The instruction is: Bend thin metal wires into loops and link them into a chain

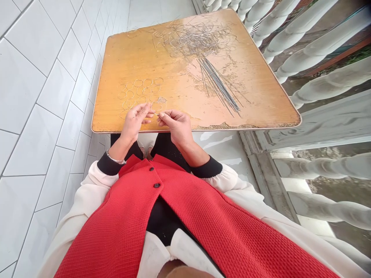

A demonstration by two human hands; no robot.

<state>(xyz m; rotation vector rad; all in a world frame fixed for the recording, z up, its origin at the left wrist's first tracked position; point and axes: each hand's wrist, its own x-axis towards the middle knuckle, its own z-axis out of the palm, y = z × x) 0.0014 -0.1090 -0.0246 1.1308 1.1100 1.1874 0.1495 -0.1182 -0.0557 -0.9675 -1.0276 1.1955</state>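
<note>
Both hands meet over the near edge of a worn wooden table. Between my left hand and my right hand a thin wire ring is pinched, one side in each hand's fingertips. The fingers partly cover it. Just beyond, several loose wire rings lie in rough rows on the tabletop. A small cluster of fine wire bits sits beside them, close to my fingertips.
A tangled heap of thin wire spreads over the table's far side. From it a bundle of straight grey wires points toward the near right. A white tiled wall stands on the left, a white balustrade on the right.
</note>
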